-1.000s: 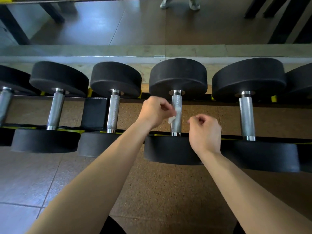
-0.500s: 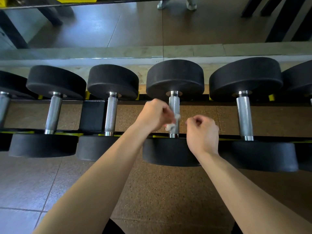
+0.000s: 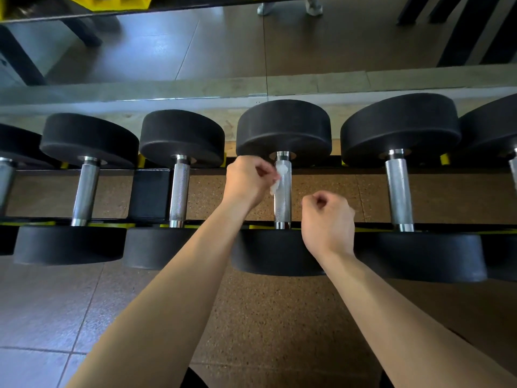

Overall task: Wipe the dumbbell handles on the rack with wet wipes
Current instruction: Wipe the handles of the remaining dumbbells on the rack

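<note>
Several black dumbbells with knurled steel handles lie side by side on a black and yellow rack [image 3: 151, 197]. My left hand [image 3: 247, 182] pinches a small white wet wipe [image 3: 279, 177] against the far end of the middle dumbbell handle [image 3: 282, 203], just below its far head. My right hand [image 3: 327, 218] hovers to the right of that handle near its near end, fingers curled into a loose fist with nothing visible in it. Neighbouring handles stand to the left [image 3: 179, 191] and to the right [image 3: 398, 189].
A mirror [image 3: 223, 46] runs along the wall behind the rack and reflects the floor and a person's shoes. Brown speckled rubber flooring [image 3: 265, 317] lies under the rack, with grey tiles [image 3: 36, 317] at the lower left.
My left hand has slid the wipe along the middle handle from its near half up to the far end. The right hand stays beside the handle.
</note>
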A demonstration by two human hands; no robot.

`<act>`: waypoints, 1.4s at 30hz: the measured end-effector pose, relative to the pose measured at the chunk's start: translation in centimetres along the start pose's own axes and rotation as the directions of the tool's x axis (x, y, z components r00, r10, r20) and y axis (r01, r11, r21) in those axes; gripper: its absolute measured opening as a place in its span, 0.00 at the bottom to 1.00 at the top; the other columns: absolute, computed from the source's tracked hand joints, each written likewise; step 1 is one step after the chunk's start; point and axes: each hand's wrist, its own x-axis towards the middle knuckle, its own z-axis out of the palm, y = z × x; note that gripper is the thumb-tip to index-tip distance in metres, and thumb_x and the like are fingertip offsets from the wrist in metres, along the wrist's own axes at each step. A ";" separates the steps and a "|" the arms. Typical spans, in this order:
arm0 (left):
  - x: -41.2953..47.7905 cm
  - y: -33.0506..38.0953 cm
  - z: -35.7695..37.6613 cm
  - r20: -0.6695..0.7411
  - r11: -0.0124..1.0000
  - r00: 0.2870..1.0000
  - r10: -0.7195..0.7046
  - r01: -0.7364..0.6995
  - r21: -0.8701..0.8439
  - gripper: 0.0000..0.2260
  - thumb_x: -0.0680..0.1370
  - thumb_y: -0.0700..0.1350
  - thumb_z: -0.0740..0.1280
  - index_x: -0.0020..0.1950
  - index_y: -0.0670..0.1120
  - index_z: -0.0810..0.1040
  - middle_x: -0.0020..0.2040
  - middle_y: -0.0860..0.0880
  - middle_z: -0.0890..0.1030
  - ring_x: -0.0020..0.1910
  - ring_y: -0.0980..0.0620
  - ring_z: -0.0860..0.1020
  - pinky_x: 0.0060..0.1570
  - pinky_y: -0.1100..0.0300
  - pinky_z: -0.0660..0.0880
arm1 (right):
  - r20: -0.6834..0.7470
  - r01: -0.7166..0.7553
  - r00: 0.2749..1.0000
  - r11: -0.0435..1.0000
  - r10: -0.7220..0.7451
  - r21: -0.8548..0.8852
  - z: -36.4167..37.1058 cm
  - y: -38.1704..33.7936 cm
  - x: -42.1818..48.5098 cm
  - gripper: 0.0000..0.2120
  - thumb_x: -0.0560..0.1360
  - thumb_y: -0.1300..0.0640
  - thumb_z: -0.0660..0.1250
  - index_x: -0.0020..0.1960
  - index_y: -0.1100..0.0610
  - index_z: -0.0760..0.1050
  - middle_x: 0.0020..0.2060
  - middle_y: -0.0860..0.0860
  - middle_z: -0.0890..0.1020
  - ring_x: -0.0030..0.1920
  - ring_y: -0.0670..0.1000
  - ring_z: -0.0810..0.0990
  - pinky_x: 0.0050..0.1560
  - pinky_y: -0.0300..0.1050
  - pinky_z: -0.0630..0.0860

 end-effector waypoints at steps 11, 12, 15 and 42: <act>-0.6 0.9 0.4 0.025 0.992 0.995 0.098 -0.099 0.076 0.04 0.73 0.44 0.78 0.41 0.51 0.84 0.40 0.57 0.82 0.41 0.63 0.79 0.40 0.72 0.70 | 0.010 -0.001 1.000 1.000 0.001 0.014 -0.1 0.0 -0.1 0.13 0.81 0.56 0.62 0.38 0.52 0.77 0.31 0.47 0.79 0.24 0.38 0.74 0.23 0.29 0.65; -0.2 1.2 0.8 -0.004 0.990 0.992 0.129 -0.128 0.055 0.03 0.73 0.43 0.78 0.43 0.49 0.85 0.40 0.57 0.82 0.42 0.63 0.79 0.40 0.73 0.71 | 0.012 -0.003 1.000 1.000 0.003 0.018 -0.1 0.0 -0.1 0.13 0.81 0.56 0.62 0.38 0.52 0.77 0.30 0.47 0.79 0.24 0.38 0.74 0.23 0.30 0.66; 0.1 1.8 1.5 -0.039 0.973 0.978 0.204 -0.198 0.116 0.02 0.75 0.46 0.76 0.46 0.48 0.85 0.42 0.56 0.82 0.43 0.62 0.79 0.43 0.69 0.75 | 0.011 -0.003 1.000 1.000 0.003 0.028 0.0 0.2 -0.1 0.13 0.81 0.57 0.62 0.38 0.53 0.77 0.30 0.48 0.78 0.23 0.40 0.74 0.24 0.31 0.67; -5.4 1.4 -0.3 0.010 0.991 0.999 0.046 -0.044 -0.129 0.03 0.74 0.42 0.77 0.46 0.47 0.86 0.40 0.52 0.85 0.40 0.59 0.83 0.47 0.59 0.82 | 0.304 0.219 0.925 0.974 -0.227 0.060 -1.4 0.6 1.8 0.19 0.81 0.52 0.65 0.71 0.48 0.74 0.61 0.44 0.81 0.58 0.41 0.77 0.54 0.36 0.74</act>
